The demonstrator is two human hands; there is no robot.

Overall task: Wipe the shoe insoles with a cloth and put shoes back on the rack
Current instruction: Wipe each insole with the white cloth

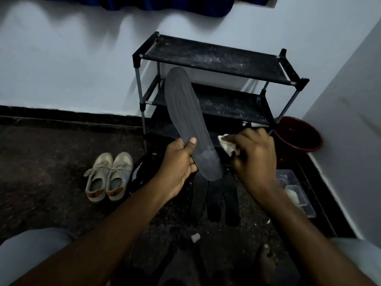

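My left hand (178, 162) grips a long grey insole (186, 112) near its heel, thumb on top, holding it raised with the toe pointing up toward the black shoe rack (216, 58). My right hand (254, 155) grips a crumpled pale cloth (225, 144) just right of the insole's heel. Three dark insoles (214, 201) lie side by side on the floor below my hands. A beige pair of sneakers (109, 177) stands on the floor to the left, beside a black shoe (140, 172).
A dark red bucket (299, 137) sits right of the rack in the corner. A clear plastic container (296, 190) holding something pale lies along the right wall. A small pale cap-like object (195, 237) rests on the dark floor. My knees show at both lower corners.
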